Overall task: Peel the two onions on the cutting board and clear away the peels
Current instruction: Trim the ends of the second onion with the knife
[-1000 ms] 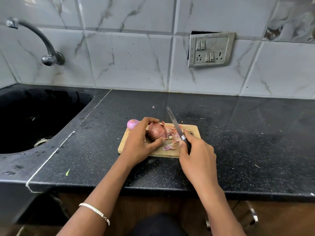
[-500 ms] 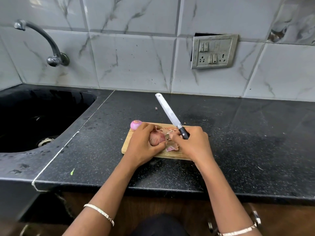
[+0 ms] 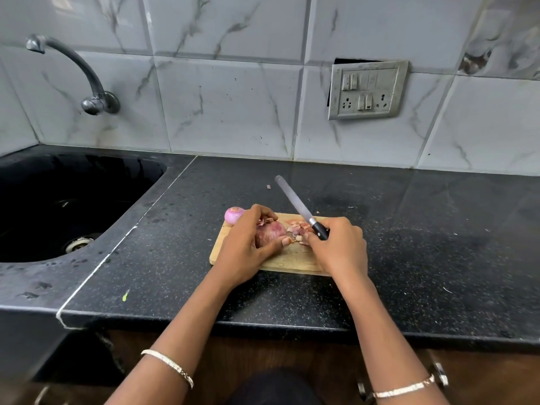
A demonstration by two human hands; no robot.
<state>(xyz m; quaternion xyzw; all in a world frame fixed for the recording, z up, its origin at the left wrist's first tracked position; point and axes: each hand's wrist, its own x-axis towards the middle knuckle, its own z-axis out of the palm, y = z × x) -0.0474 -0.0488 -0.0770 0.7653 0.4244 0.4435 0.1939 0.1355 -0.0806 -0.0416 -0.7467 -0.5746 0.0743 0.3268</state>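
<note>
Cupping the half-skinned reddish onion (image 3: pixel 271 230) in your left hand (image 3: pixel 245 249), with your right hand (image 3: pixel 342 247) clenching the black-handled steel knife (image 3: pixel 298 203) just beside it, risks a nicked thumb.

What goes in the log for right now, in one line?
step: peeling | left hand: holds onion on cutting board | right hand: grips knife, blade pointing away | peeled onion: at board's far-left corner | peels: on board

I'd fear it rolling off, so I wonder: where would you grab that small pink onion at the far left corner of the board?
Probably round its widest part, fingers and thumb on opposite sides, coming from above and the sink side. The small pink onion is round and looks smooth, and the left hand crowds its right side.
</note>
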